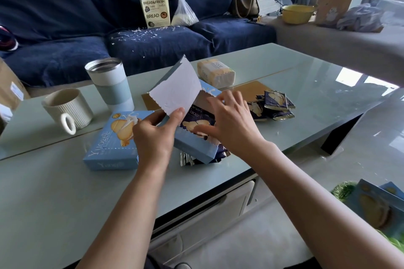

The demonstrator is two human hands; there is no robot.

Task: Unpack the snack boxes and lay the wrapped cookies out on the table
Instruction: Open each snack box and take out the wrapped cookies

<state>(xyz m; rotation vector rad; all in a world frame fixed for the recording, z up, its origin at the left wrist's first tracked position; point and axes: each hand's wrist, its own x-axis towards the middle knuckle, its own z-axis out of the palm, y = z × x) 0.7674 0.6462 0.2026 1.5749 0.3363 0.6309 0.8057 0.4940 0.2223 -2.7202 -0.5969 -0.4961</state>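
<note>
Near the table's front edge, our left hand (153,135) pinches the torn white flap (177,89) of the open pale-blue cardboard snack box (196,148), while our right hand (229,124), fingers spread, seemingly touches the dark-blue foil-wrapped cookies (197,121) inside; next we must lift them out.

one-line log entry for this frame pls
left hand: holds white torn flap of open light-blue snack box | right hand: fingers on dark-blue wrapped cookies inside | unpacked packets: piled behind
</note>
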